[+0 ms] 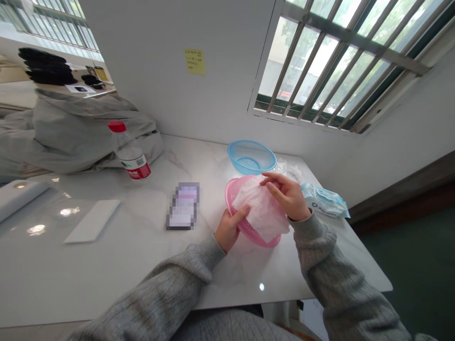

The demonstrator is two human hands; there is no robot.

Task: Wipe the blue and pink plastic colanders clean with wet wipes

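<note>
A pink plastic basket (pixel 232 188) with small holes is held tilted above the white table (pixel 142 270), its inside partly covered by a white wipe (pixel 268 213). My left hand (pixel 228 228) grips the basket's left rim, with the thumb lying over the wipe's edge. At the upper edge of the wipe, my right hand (pixel 289 194) has its fingers bent against the cloth and closed on it. The wipe spreads across the basket and hangs over its lower right rim. The fingers of my left hand under the basket are hidden.
Behind the pink basket stands a blue basket (pixel 232 158), with crumpled clear plastic (pixel 282 166) beside it. A wipes pack (pixel 325 201) lies to the right. Leftward are a phone (pixel 184 207), a red-capped bottle (pixel 132 154), a flat white piece (pixel 93 221) and grey cloth (pixel 85 132).
</note>
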